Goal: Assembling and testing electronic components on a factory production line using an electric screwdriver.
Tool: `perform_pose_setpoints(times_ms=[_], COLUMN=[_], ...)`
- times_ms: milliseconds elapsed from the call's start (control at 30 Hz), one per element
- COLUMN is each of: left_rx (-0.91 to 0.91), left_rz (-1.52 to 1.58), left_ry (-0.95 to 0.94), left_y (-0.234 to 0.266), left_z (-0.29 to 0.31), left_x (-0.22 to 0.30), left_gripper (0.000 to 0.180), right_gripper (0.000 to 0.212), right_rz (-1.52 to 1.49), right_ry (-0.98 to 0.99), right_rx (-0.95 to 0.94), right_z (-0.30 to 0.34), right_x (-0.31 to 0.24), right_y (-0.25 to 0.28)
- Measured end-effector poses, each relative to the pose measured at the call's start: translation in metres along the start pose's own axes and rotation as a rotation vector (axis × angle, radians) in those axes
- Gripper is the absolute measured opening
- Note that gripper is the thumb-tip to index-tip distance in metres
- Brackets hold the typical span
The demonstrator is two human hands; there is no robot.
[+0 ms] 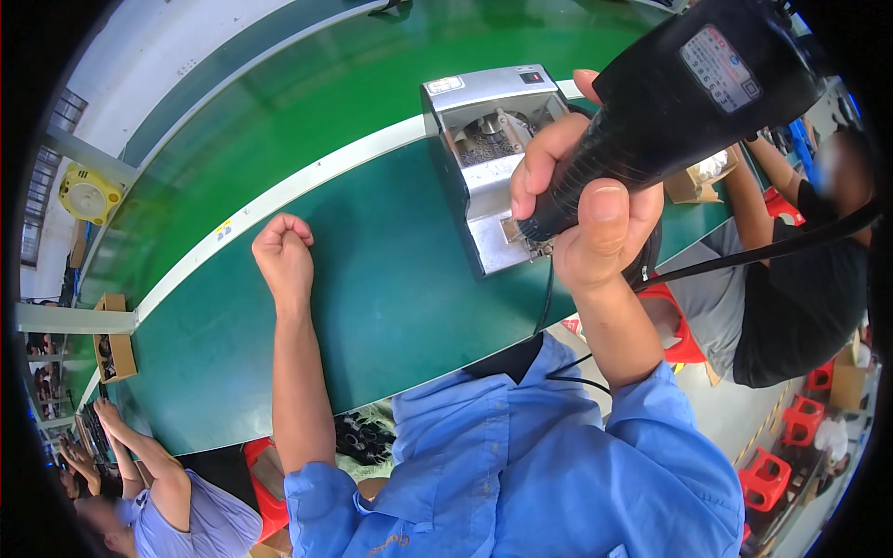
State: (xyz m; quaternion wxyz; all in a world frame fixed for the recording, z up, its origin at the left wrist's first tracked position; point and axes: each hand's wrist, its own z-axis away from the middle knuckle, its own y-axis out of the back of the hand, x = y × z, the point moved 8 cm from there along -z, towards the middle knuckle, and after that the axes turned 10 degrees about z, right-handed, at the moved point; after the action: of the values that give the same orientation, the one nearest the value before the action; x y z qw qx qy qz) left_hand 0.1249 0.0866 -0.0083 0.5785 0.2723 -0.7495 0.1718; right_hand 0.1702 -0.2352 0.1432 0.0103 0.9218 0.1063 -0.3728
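My right hand grips a black electric screwdriver with a cable trailing to the right. Its tip is down at the front ledge of a grey metal screw feeder box on the dark green table. Small screws lie in the box's open top. My left hand rests on the table as a closed fist, holding nothing, well left of the box.
A green conveyor belt runs behind the white table edge. Another person in a black top sits at the right, with red stools on the floor. Another worker in blue sits lower left. A cardboard box stands at left.
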Motion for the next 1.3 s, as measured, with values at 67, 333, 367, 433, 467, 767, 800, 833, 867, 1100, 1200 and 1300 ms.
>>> perform_pose_setpoints(times_ms=[67,333,367,433,467,767,800,833,867,1100,1200,1300], left_rx=[0.001,0.003,0.001,0.013,0.011,0.024,0.033,0.018,-0.001,-0.061,-0.067,-0.096], left_rz=[-0.009,-0.049,-0.054,-0.064,-0.068,-0.067,-0.075,-0.059,-0.102,-0.138,-0.078,-0.127], left_ry=[-0.001,-0.032,-0.024,-0.036,-0.040,-0.049,-0.055,-0.075,-0.043,-0.006,-0.005,0.038], left_y=[-0.001,-0.001,0.000,0.005,0.003,0.007,0.011,0.003,0.005,-0.001,-0.004,-0.006], left_z=[0.000,0.002,0.002,0.003,0.002,-0.001,0.001,-0.004,-0.004,0.006,0.006,0.004], left_x=[0.000,0.002,0.001,-0.001,0.002,0.000,0.000,0.004,0.005,0.004,0.005,0.002], left_gripper=[0.024,0.024,0.024,0.024,0.024,0.020,0.020,0.020,0.020,0.020,0.018,0.018], right_gripper=[0.078,0.082,0.084,0.084,0.083,0.076,0.075,0.074,0.074,0.067,0.067,0.072], right_rz=[-0.006,-0.019,-0.005,0.004,0.030,-0.179,-0.201,-0.164,-0.150,-0.276,-0.151,-0.118], right_ry=[-0.005,-0.028,-0.041,-0.037,-0.045,0.049,0.065,0.084,0.093,0.041,0.070,0.016], right_rx=[0.008,0.011,0.007,0.004,-0.010,-0.121,-0.153,-0.173,-0.193,-0.486,-0.386,-0.294], right_z=[0.000,0.002,0.002,0.004,0.003,0.007,0.009,0.006,0.008,0.039,0.048,0.045], right_x=[0.000,0.002,0.003,0.006,0.004,-0.008,-0.011,-0.018,-0.020,-0.019,-0.013,-0.002], right_y=[0.002,0.002,0.001,-0.002,-0.002,-0.006,-0.007,-0.007,-0.011,-0.052,-0.055,-0.047])
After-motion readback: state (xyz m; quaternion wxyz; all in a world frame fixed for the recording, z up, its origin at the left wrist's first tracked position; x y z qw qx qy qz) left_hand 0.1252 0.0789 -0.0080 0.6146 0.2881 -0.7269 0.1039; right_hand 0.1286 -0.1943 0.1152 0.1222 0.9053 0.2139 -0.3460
